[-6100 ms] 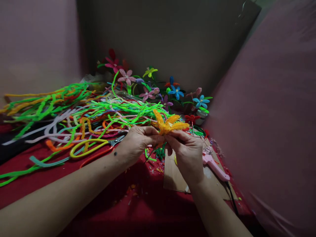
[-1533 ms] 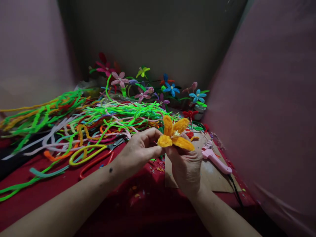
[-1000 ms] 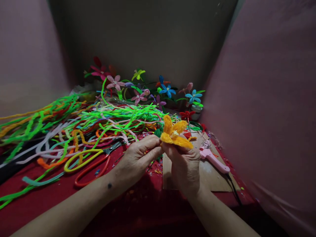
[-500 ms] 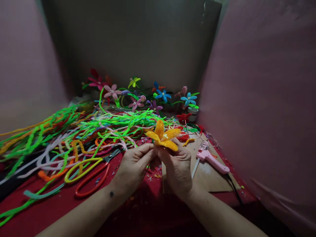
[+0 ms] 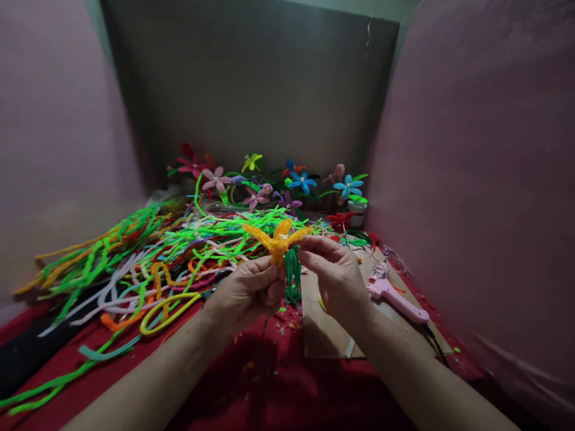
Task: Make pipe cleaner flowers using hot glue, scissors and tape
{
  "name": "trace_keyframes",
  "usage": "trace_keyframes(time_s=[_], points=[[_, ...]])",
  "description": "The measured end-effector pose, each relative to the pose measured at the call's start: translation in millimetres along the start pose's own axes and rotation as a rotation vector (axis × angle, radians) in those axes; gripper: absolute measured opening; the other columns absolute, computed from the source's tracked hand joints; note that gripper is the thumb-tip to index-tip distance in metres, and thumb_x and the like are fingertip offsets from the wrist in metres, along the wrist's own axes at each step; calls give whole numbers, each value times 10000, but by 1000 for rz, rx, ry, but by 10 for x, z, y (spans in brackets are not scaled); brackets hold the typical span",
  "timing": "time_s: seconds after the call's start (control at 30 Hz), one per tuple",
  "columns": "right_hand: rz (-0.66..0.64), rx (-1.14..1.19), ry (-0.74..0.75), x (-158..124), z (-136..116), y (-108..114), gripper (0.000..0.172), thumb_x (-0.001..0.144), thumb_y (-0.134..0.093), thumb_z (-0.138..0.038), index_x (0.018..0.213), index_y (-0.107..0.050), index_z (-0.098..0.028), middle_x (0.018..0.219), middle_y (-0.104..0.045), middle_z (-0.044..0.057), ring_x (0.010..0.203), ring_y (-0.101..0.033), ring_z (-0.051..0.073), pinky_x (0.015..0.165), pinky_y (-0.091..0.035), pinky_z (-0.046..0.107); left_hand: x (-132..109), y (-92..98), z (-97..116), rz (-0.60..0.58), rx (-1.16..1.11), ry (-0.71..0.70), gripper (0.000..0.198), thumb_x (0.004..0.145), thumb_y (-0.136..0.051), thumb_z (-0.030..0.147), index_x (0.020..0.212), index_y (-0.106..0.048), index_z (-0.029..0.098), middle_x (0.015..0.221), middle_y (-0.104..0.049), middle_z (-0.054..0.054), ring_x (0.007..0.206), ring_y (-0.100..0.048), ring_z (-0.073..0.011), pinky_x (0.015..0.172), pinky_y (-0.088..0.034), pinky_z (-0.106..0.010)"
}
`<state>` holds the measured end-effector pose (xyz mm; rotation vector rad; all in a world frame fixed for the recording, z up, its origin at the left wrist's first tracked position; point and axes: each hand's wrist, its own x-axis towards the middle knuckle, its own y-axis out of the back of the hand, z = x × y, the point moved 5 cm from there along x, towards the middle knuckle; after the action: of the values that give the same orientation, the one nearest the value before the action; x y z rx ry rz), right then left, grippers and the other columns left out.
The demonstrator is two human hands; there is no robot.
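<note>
An orange pipe-cleaner flower is held up over the red cloth, its petals spread wide. My left hand is closed round the base of the flower, just below the petals. A dark green pipe cleaner hangs beside that base as a stem. My right hand pinches the right-hand petal between thumb and fingertips.
A heap of loose coloured pipe cleaners covers the left. Several finished flowers stand at the back by a dark board. A pink glue gun lies on a cardboard sheet to the right. Pink walls close both sides.
The flower has tilted so its petals spread sideways and the green stem shows. My right hand has moved from under the flower to pinch a petal. The view has tilted up a little.
</note>
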<state>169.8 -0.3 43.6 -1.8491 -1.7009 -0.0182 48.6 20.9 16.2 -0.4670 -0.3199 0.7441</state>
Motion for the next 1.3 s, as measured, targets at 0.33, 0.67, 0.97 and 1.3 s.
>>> trace_keyframes(time_s=[0.33,0.67,0.97,1.3], points=[[27,47,60,-21,8,-39,160,655,-739,-110,755,-675,-216,725,-652,-47,687,-574,75,659,-460,198,-24,-21,-111,-8,-63,152,154,756,-675,210,671,-577,127,480,-363,52,406,-279,-44,352,-228,-139],[48,-75,106,-60,19,-7,153,689,-704,-121,769,-707,-252,737,-657,-37,704,-574,99,699,-468,254,-13,-5,-149,-54,-162,160,116,805,-617,178,721,-588,104,541,-316,54,460,-218,-42,394,-230,-122],[56,-136,150,-121,-6,-12,161,761,-671,-183,857,-735,-296,826,-678,-13,788,-593,134,761,-468,293,-86,-87,-40,-217,-310,103,160,765,-613,129,618,-552,117,447,-231,77,398,-193,-36,372,-230,-120],[-351,31,-296,-145,204,-198,102,721,-713,-303,766,-747,-217,716,-670,3,792,-599,152,804,-449,319,-109,-68,-168,-270,-278,187,154,809,-586,178,662,-596,134,462,-266,70,377,-173,-39,319,-240,-126]])
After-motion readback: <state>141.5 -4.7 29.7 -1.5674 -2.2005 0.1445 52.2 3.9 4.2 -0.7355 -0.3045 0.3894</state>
